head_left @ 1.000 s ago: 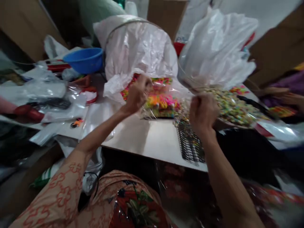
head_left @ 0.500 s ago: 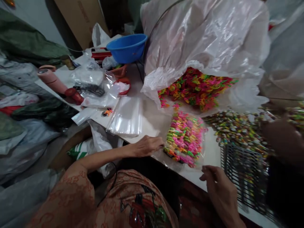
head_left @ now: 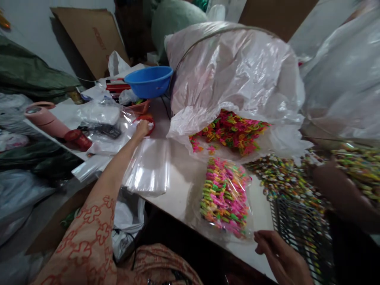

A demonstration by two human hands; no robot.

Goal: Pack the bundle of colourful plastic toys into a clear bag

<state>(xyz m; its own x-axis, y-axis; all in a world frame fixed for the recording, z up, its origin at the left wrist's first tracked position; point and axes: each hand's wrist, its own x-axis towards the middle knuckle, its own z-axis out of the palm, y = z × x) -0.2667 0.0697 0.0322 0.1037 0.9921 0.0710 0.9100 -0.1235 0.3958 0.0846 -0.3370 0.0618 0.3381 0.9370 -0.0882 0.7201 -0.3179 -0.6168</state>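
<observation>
Left hand (head_left: 143, 128) at red dish (head_left: 148, 117), grip unclear; right hand (head_left: 280, 251) loosely spread beside bag (head_left: 249, 215) of bright pieces (head_left: 225, 196).

The left hand's fingers (head_left: 145, 125) are at the small round red plastic basket (head_left: 147, 117) on the white bench (head_left: 181, 174). Behind them sits the round blue plastic basin (head_left: 148, 84); left, the pink cylindrical bottle (head_left: 49, 120); before them, the flat stack of clear plastic bags (head_left: 148, 170). The clear plastic bag of multicoloured pieces (head_left: 225, 198) lies just beyond and left of the right hand's fingers (head_left: 264, 237), the black plastic grid (head_left: 297, 225) to their right.
</observation>
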